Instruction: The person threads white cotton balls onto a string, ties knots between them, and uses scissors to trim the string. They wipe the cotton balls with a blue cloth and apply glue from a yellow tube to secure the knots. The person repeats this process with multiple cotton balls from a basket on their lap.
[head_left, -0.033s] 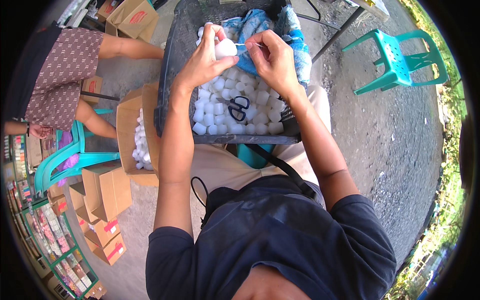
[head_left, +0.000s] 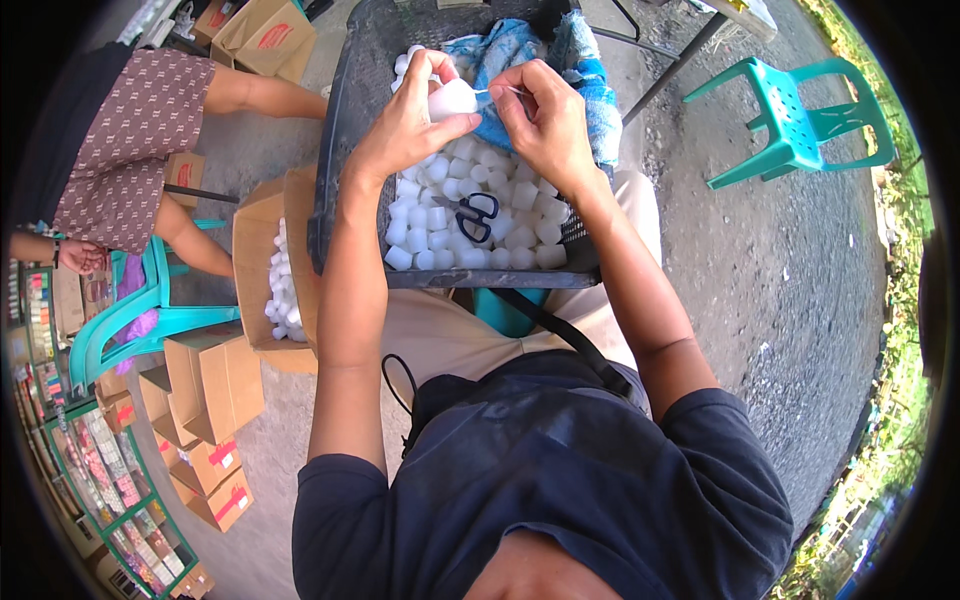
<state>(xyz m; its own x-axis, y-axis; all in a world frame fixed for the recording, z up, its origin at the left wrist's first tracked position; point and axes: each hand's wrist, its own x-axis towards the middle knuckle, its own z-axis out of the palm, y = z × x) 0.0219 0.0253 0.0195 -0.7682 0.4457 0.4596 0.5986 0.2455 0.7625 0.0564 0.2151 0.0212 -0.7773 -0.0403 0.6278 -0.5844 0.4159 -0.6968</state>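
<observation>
My left hand [head_left: 408, 118] is closed round a short white candle [head_left: 453, 100], thumb below and fingers above it. A thin white wick [head_left: 483, 91] runs from the candle's right end to my right hand [head_left: 545, 115], whose thumb and forefinger pinch it. Both hands are above a black plastic crate [head_left: 500, 280] resting over my lap. Inside the crate lie many similar white candles [head_left: 440, 240]. Dark-handled scissors [head_left: 475, 215] lie on top of them. A blue and white towel [head_left: 595, 95] is draped at the crate's far right, behind my right hand.
An open cardboard box [head_left: 262, 330] with white pieces stands left of the crate. Further left are a person in patterned shorts [head_left: 135, 140], a teal chair [head_left: 110, 335] and stacked cartons [head_left: 215, 385]. Another teal chair [head_left: 790, 120] stands at right on grey ground.
The person at the left has shifted slightly to the right. My hands, the candle and the wick have barely moved.
</observation>
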